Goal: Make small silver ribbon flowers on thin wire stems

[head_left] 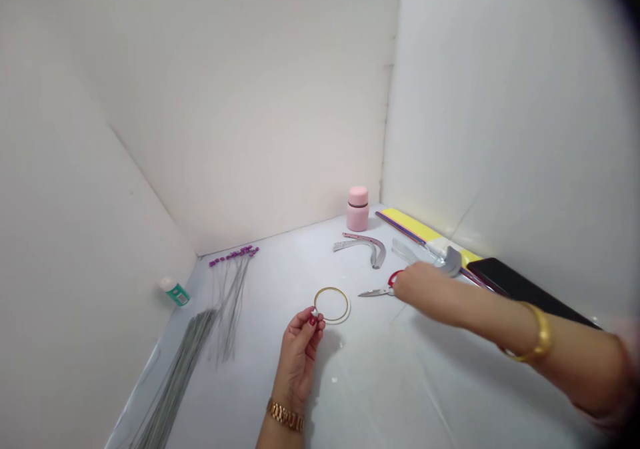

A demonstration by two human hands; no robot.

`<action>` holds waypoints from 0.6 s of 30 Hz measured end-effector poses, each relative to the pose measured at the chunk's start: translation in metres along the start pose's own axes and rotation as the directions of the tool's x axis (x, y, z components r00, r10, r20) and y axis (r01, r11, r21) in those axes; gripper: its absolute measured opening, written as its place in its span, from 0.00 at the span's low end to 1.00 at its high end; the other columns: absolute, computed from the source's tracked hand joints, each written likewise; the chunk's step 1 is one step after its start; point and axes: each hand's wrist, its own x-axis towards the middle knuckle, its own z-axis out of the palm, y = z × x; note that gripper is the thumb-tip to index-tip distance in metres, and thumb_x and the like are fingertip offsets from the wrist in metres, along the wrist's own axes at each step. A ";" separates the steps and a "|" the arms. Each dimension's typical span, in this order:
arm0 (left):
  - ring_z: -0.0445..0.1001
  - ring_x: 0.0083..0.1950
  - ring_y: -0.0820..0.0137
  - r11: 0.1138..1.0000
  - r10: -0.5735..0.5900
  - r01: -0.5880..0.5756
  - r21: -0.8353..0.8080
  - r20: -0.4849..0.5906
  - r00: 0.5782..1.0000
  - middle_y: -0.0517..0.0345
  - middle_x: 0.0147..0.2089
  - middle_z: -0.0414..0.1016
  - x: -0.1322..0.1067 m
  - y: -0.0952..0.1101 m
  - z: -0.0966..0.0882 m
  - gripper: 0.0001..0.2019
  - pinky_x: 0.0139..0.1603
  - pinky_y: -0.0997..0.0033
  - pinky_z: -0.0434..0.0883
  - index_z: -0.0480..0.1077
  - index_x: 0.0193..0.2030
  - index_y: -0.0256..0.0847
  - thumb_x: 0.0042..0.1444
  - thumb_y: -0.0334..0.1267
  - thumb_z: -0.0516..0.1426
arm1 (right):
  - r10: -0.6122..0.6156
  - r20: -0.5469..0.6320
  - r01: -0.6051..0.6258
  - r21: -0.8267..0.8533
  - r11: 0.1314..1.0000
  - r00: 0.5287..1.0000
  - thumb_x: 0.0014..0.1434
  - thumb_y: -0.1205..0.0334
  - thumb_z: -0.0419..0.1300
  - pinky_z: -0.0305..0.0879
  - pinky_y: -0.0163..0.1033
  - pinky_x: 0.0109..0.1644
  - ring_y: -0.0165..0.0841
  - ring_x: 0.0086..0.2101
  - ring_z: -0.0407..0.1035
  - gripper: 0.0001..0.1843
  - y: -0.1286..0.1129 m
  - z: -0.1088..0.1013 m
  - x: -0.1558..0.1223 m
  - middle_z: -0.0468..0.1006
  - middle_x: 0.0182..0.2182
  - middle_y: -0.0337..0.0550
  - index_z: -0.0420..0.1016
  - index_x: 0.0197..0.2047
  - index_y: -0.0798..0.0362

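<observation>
My left hand (pixel 304 339) is closed in a pinch on the near edge of a thin gold-coloured ring (pixel 331 288), held above the table. A small white bit shows between the thumb and fingertips; I cannot make out what it is. A pale curved line runs along the ring's right side. Over to the right, my right hand (pixel 415 289) is closed around the red handle of a pair of scissors (pixel 376 292), whose blades point left. The fingers of that hand are mostly hidden and slightly blurred.
Behind lie curved ribbon strips (pixel 377 250) and a pink flask (pixel 357 209). Yellow sheets (pixel 410 224) and a black flat object (pixel 520 289) line the right wall. At left are purple-tipped wires (pixel 235 282), a grey wire bundle (pixel 175 376) and a green-white container (pixel 176 293).
</observation>
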 end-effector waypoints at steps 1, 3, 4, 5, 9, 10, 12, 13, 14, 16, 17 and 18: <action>0.76 0.31 0.76 1.000 0.001 -0.001 0.003 -0.005 1.000 0.52 0.32 0.78 0.000 0.000 0.000 0.10 0.34 0.81 0.74 0.72 0.36 0.33 0.45 0.24 0.62 | -0.017 0.024 0.017 0.014 1.000 1.000 0.36 0.84 0.56 0.54 0.34 0.24 0.39 0.23 0.71 0.12 -0.010 0.007 0.002 0.74 0.17 0.47 0.70 0.16 0.58; 0.76 0.30 0.76 1.000 0.008 -0.007 0.005 -0.013 1.000 0.52 0.32 0.78 -0.001 0.001 0.001 0.10 0.33 0.81 0.74 0.72 0.36 0.33 0.45 0.24 0.63 | -0.055 0.045 0.053 0.051 0.997 0.997 0.37 0.84 0.56 0.53 0.34 0.24 0.38 0.23 0.71 0.12 -0.026 0.018 0.005 0.74 0.18 0.47 0.70 0.16 0.58; 0.76 0.30 0.76 1.000 0.012 -0.012 0.004 -0.014 1.000 0.52 0.31 0.78 -0.001 0.001 0.002 0.10 0.33 0.81 0.74 0.73 0.36 0.33 0.45 0.25 0.63 | -0.068 0.045 0.065 0.070 0.995 0.997 0.38 0.84 0.56 0.52 0.34 0.23 0.37 0.23 0.71 0.12 -0.031 0.021 0.006 0.74 0.18 0.47 0.70 0.16 0.58; 0.76 0.30 0.76 1.000 0.016 -0.016 0.001 -0.014 1.000 0.52 0.31 0.78 -0.001 0.002 0.003 0.09 0.33 0.82 0.74 0.73 0.36 0.33 0.45 0.25 0.63 | -0.078 0.032 0.075 0.092 0.993 0.996 0.39 0.84 0.55 0.51 0.34 0.23 0.37 0.22 0.70 0.12 -0.034 0.021 0.006 0.74 0.18 0.47 0.70 0.17 0.58; 0.76 0.30 0.76 1.000 0.025 -0.025 -0.007 -0.013 1.000 0.54 0.30 0.77 -0.002 0.004 0.008 0.09 0.33 0.82 0.73 0.73 0.34 0.33 0.44 0.25 0.63 | -0.080 -0.127 0.106 0.210 0.972 0.989 0.54 0.76 0.49 0.51 0.33 0.25 0.33 0.26 0.70 0.13 -0.045 0.002 0.007 0.77 0.26 0.44 0.73 0.30 0.54; 0.76 0.29 0.76 1.000 0.028 -0.028 -0.006 -0.015 0.999 0.54 0.30 0.77 -0.002 0.005 0.010 0.08 0.32 0.82 0.73 0.73 0.34 0.33 0.44 0.25 0.64 | -0.084 -0.174 0.126 0.248 0.961 0.981 0.57 0.73 0.47 0.52 0.32 0.27 0.32 0.28 0.70 0.14 -0.049 -0.006 0.008 0.77 0.28 0.42 0.72 0.33 0.52; 0.76 0.29 0.77 0.999 0.045 -0.045 0.003 -0.017 0.999 0.55 0.30 0.77 -0.004 0.008 0.014 0.08 0.33 0.82 0.73 0.74 0.33 0.33 0.43 0.25 0.64 | -0.099 -0.266 0.189 0.336 0.923 0.959 0.62 0.69 0.45 0.55 0.30 0.30 0.28 0.30 0.70 0.14 -0.061 -0.020 0.012 0.77 0.30 0.39 0.71 0.37 0.50; 0.76 0.29 0.77 0.998 0.058 -0.058 0.010 -0.018 0.998 0.56 0.30 0.77 -0.005 0.011 0.016 0.08 0.33 0.82 0.73 0.74 0.32 0.34 0.43 0.26 0.64 | -0.105 -0.337 0.250 0.423 0.871 0.936 0.62 0.69 0.45 0.56 0.30 0.31 0.27 0.29 0.69 0.14 -0.067 -0.027 0.014 0.76 0.29 0.39 0.71 0.36 0.51; 0.75 0.29 0.77 0.997 0.075 -0.074 0.017 -0.017 0.997 0.56 0.30 0.77 -0.007 0.015 0.018 0.08 0.33 0.81 0.73 0.74 0.32 0.34 0.43 0.26 0.64 | -0.108 -0.387 0.300 0.480 0.825 0.916 0.62 0.68 0.45 0.57 0.30 0.31 0.27 0.29 0.69 0.14 -0.072 -0.034 0.016 0.76 0.28 0.39 0.71 0.36 0.51; 0.75 0.29 0.76 0.993 0.111 -0.111 0.029 -0.014 0.994 0.57 0.30 0.77 -0.010 0.025 0.025 0.08 0.34 0.81 0.73 0.74 0.32 0.34 0.42 0.27 0.65 | -0.081 -0.474 0.371 0.560 0.741 0.877 0.62 0.68 0.46 0.58 0.30 0.32 0.28 0.29 0.69 0.13 -0.077 -0.044 0.019 0.77 0.29 0.40 0.72 0.38 0.51; 0.75 0.29 0.76 0.991 0.127 -0.127 0.033 -0.010 0.992 0.57 0.29 0.77 -0.011 0.031 0.028 0.07 0.34 0.80 0.73 0.74 0.32 0.34 0.43 0.28 0.64 | -0.062 -0.503 0.391 0.583 0.712 0.862 0.62 0.68 0.46 0.59 0.30 0.32 0.28 0.29 0.70 0.13 -0.078 -0.048 0.019 0.77 0.29 0.40 0.71 0.40 0.51; 0.75 0.30 0.76 0.990 0.140 -0.140 0.035 -0.004 0.990 0.57 0.29 0.76 -0.011 0.036 0.033 0.07 0.34 0.80 0.73 0.74 0.32 0.35 0.43 0.28 0.64 | -0.045 -0.529 0.411 0.601 0.685 0.848 0.62 0.68 0.46 0.60 0.30 0.33 0.28 0.29 0.70 0.13 -0.078 -0.052 0.019 0.77 0.30 0.41 0.71 0.41 0.51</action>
